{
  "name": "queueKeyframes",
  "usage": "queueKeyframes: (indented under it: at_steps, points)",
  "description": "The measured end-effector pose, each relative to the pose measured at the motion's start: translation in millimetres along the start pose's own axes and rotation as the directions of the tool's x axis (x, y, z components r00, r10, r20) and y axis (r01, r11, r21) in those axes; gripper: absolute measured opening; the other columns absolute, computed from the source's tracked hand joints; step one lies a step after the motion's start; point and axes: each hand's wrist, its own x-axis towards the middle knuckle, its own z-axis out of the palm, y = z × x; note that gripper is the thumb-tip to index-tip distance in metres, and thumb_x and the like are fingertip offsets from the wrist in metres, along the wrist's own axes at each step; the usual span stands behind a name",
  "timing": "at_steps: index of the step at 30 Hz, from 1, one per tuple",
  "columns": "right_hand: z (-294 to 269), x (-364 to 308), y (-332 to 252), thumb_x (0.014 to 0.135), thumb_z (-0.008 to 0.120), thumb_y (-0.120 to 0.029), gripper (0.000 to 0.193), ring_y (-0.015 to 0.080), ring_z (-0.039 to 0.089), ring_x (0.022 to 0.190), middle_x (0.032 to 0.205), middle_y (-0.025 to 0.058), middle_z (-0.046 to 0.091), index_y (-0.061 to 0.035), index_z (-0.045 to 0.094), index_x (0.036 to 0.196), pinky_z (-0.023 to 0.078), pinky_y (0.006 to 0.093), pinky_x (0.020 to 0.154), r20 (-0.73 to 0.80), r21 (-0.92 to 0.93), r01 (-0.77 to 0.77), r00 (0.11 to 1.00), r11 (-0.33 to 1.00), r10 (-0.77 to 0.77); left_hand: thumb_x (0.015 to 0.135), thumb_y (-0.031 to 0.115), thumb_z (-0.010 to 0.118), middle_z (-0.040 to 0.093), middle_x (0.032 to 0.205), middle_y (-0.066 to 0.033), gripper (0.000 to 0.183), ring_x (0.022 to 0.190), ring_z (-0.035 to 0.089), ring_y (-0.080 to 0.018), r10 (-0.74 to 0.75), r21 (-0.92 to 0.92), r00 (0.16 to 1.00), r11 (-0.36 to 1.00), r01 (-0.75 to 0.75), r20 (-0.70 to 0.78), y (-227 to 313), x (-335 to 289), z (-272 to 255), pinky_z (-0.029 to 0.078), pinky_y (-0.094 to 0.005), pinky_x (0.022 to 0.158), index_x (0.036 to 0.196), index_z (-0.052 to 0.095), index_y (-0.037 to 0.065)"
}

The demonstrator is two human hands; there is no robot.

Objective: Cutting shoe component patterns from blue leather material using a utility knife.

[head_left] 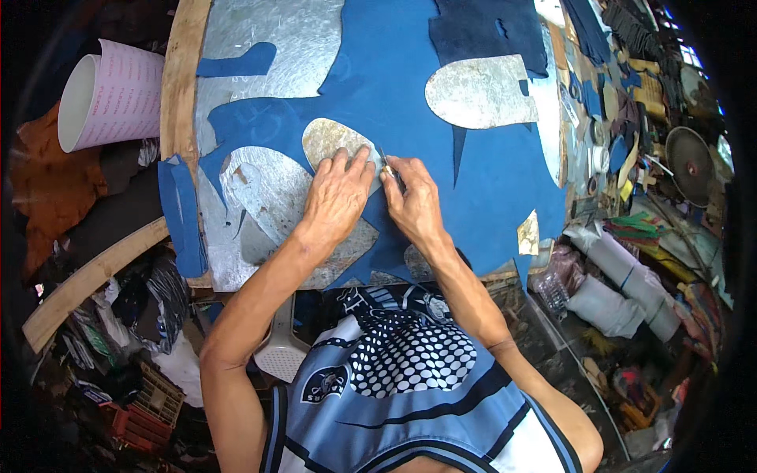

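Note:
My left hand (339,189) lies with its fingers flat on a worn, mottled, round-ended pattern piece (322,135), pressing it against a blue sheet that looks like leather (386,59). Just to the right, my right hand (416,201) grips a slim knife (386,167). Its thin blade points away from me along the pattern's right edge. Left of my left hand, a large rounded gap in the sheet bares the scuffed metal tabletop (272,181). My fingers cover the pattern's near part.
A pale rounded shape (479,93) with a notch lies far right, near a dark blue piece (489,31). Blue offcuts (240,61) lie on the table's left side. A pink-and-white roll (110,102) stands left of the wooden edge (183,79). Wrapped rolls (631,272) sit at right.

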Motion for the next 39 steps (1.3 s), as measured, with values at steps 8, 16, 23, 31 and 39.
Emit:
queueKeyframes:
  at_steps: [8, 16, 23, 31, 39]
  points:
    - [13.1, -2.6, -5.0, 0.090, 0.065, -0.008, 0.027, 0.0392, 0.066, 0.087, 0.101, 0.0210, 0.062, 0.0033, 0.065, 0.115, 0.054, 0.0443, 0.073, -0.035, -0.099, 0.037, 0.999, 0.994, -0.040, 0.083, 0.006, 0.059, 0.055, 0.138, -0.0137, 0.037, 0.110, 0.057, -0.0313, 0.088, 0.076, 0.996, 0.993, -0.086, -0.024, -9.2, -2.8, 2.7, 0.046, -0.0390, 0.089, 0.119, 0.063, -0.002]
    - [15.4, -1.4, -10.0, 0.089, 0.065, -0.005, 0.027, 0.0383, 0.063, 0.085, 0.098, 0.0210, 0.063, 0.0055, 0.065, 0.114, 0.052, 0.0427, 0.074, -0.045, -0.117, 0.028, 0.998, 0.993, -0.034, 0.083, 0.006, 0.060, 0.056, 0.137, -0.0129, 0.034, 0.109, 0.057, -0.0292, 0.095, 0.091, 0.995, 0.991, -0.093, -0.018, -10.9, -2.6, 6.2, 0.046, -0.0381, 0.089, 0.116, 0.064, -0.003]
    - [11.4, 2.6, -13.1, 0.091, 0.062, -0.006, 0.026, 0.0408, 0.064, 0.089, 0.100, 0.0230, 0.064, 0.0062, 0.065, 0.114, 0.052, 0.0445, 0.076, 0.023, -0.144, 0.014, 1.000, 0.989, -0.010, 0.083, 0.006, 0.060, 0.057, 0.136, -0.0135, 0.032, 0.107, 0.058, -0.0295, 0.106, 0.094, 0.994, 0.990, -0.108, 0.027, -10.3, 1.8, -0.2, 0.046, -0.0389, 0.089, 0.114, 0.065, -0.002]
    - [7.5, 1.1, -17.8, 0.093, 0.060, -0.008, 0.027, 0.0420, 0.064, 0.087, 0.099, 0.0241, 0.063, 0.0067, 0.064, 0.116, 0.052, 0.0453, 0.077, 0.060, -0.152, -0.014, 0.998, 0.988, 0.023, 0.084, 0.006, 0.059, 0.058, 0.135, -0.0139, 0.029, 0.107, 0.059, -0.0301, 0.097, 0.066, 0.995, 0.993, -0.098, 0.026, -10.0, 4.5, 0.9, 0.046, -0.0404, 0.090, 0.111, 0.065, 0.000]
    - [-12.9, 7.5, -11.2, 0.092, 0.059, -0.010, 0.024, 0.0417, 0.065, 0.085, 0.098, 0.0195, 0.062, -0.0015, 0.065, 0.114, 0.054, 0.0492, 0.073, 0.195, -0.295, 0.099, 0.980, 0.950, -0.041, 0.083, 0.006, 0.059, 0.058, 0.136, -0.0143, 0.028, 0.108, 0.059, -0.0310, 0.089, 0.049, 0.996, 0.995, -0.090, 0.008, -10.9, 2.2, 3.4, 0.046, -0.0412, 0.090, 0.110, 0.065, 0.001]
